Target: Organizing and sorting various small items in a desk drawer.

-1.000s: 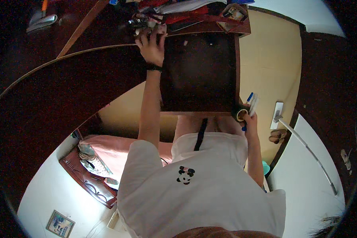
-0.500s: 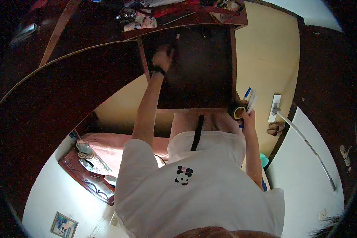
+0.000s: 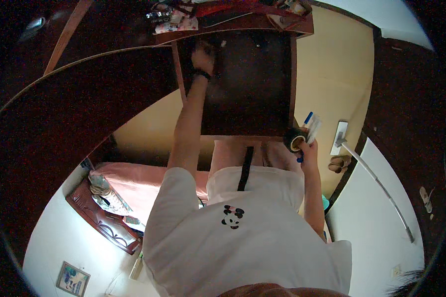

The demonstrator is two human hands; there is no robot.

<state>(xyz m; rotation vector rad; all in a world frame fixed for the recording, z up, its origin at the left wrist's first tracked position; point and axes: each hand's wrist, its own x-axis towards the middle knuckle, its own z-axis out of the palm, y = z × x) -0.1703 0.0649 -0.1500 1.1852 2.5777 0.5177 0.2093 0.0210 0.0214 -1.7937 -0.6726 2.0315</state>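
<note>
My left hand (image 3: 203,55) reaches forward into an open dark wooden drawer (image 3: 292,74), near its back left corner. Its fingers look curled, and the dim, blurred picture does not show whether they hold anything. A dark band sits on that wrist. My right hand (image 3: 307,151) stays by my hip at the drawer's front right corner. It grips a dark roll of tape (image 3: 295,140), a blue pen (image 3: 307,118) and a small white packet (image 3: 313,129) together.
Cluttered small items (image 3: 176,20) lie on the desk top behind the drawer. A mop (image 3: 366,166) and a pair of slippers (image 3: 338,163) are on the yellow floor at the right. A pink-sheeted bed (image 3: 134,183) with a carved wooden board (image 3: 101,222) lies at the left.
My left hand has come down from the clutter on the desk top into the open drawer. The view has shifted, so the drawer looks nearer. My right hand keeps its hold.
</note>
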